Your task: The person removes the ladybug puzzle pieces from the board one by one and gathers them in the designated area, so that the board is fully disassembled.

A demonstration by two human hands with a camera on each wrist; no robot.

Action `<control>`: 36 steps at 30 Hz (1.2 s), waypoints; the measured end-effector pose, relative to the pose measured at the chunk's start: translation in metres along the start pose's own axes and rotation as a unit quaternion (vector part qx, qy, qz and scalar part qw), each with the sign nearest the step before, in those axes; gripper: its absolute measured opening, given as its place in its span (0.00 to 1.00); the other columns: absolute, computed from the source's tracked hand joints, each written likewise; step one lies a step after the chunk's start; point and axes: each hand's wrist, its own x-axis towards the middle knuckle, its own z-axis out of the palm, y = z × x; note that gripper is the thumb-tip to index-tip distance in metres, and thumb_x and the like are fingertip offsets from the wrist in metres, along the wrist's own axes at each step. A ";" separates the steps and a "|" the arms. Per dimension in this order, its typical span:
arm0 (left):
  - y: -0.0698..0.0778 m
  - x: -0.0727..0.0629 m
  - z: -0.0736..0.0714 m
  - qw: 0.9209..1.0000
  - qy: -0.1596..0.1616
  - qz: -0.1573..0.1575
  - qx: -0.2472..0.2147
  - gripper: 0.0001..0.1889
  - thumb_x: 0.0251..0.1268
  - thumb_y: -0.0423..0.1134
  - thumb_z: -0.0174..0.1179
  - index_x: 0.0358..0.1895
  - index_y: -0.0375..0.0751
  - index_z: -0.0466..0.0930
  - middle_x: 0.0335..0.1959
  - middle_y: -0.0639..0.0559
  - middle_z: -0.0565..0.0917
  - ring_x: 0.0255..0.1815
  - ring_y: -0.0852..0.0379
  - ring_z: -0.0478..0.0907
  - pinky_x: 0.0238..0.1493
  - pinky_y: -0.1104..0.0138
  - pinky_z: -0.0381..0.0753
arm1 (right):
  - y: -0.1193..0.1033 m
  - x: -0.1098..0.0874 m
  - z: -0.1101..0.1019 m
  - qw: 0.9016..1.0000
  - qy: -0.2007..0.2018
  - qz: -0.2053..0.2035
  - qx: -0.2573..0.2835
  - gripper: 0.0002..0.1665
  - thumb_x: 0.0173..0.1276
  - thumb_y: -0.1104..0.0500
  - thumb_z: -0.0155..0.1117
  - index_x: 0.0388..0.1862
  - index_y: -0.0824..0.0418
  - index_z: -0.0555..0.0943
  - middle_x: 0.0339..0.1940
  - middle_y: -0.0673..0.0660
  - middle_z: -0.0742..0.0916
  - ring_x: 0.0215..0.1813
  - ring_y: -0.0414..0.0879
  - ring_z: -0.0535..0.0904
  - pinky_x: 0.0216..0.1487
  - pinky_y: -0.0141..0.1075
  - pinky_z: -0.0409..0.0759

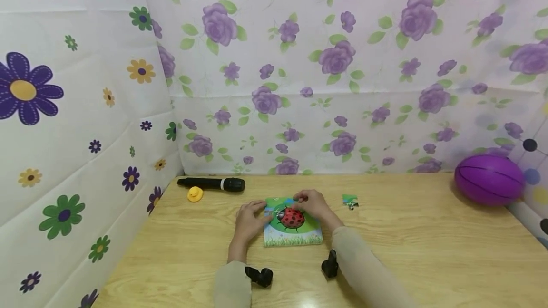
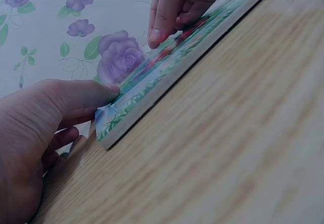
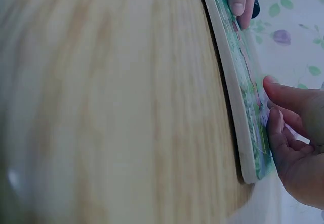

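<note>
"Step?"
"Fitting pieces, probably. Ladybug puzzle (image 1: 293, 221) mid-table; left hand (image 1: 248, 222) half-curled, gripping left edge; right hand (image 1: 314, 205) part-curled over far edge, can't tell if holding anything."
"Next?"
"Likely needs loose piece (image 1: 350, 199), right. Microphone (image 1: 211, 184), duck (image 1: 195, 194) far left, ball (image 1: 489, 179) far right: not obstructing."

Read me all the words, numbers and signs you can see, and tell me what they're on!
None: no word, number, brand or sign can be read in any view.
Ladybug puzzle: small pale marks near the top, too small to tell if they are letters.
Black microphone: no lettering can be made out.
Purple ball: no lettering can be made out.
</note>
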 end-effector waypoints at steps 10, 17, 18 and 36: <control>-0.002 0.000 -0.002 1.000 0.003 0.009 0.007 0.25 0.57 0.43 0.69 0.59 0.42 0.81 0.63 0.47 0.80 0.66 0.43 0.69 0.68 0.44 0.64 | 0.001 -0.002 0.004 1.000 0.006 0.011 0.008 0.14 0.58 0.61 0.73 0.44 0.63 0.85 0.32 0.54 0.83 0.33 0.43 0.74 0.35 0.33 0.74; -0.001 -0.002 -0.004 1.000 0.003 0.001 0.004 0.25 0.57 0.43 0.69 0.59 0.42 0.81 0.63 0.47 0.79 0.66 0.43 0.68 0.68 0.44 0.64 | 0.000 -0.004 0.007 1.000 0.017 0.011 0.011 0.14 0.58 0.61 0.73 0.43 0.63 0.85 0.33 0.55 0.84 0.34 0.43 0.76 0.35 0.33 0.75; -0.001 -0.001 -0.004 1.000 0.002 0.002 0.003 0.25 0.57 0.43 0.69 0.59 0.42 0.81 0.63 0.47 0.79 0.66 0.43 0.68 0.69 0.44 0.64 | 0.000 -0.005 0.007 1.000 0.019 0.012 0.009 0.14 0.58 0.61 0.73 0.43 0.63 0.85 0.33 0.55 0.83 0.34 0.43 0.76 0.35 0.33 0.75; -0.001 0.000 0.001 1.000 0.004 0.005 -0.003 0.25 0.57 0.43 0.69 0.60 0.42 0.81 0.63 0.48 0.79 0.66 0.43 0.68 0.67 0.44 0.65 | 0.001 -0.005 0.004 0.999 0.033 -0.002 -0.035 0.13 0.57 0.60 0.74 0.41 0.63 0.86 0.30 0.54 0.82 0.32 0.43 0.73 0.32 0.32 0.72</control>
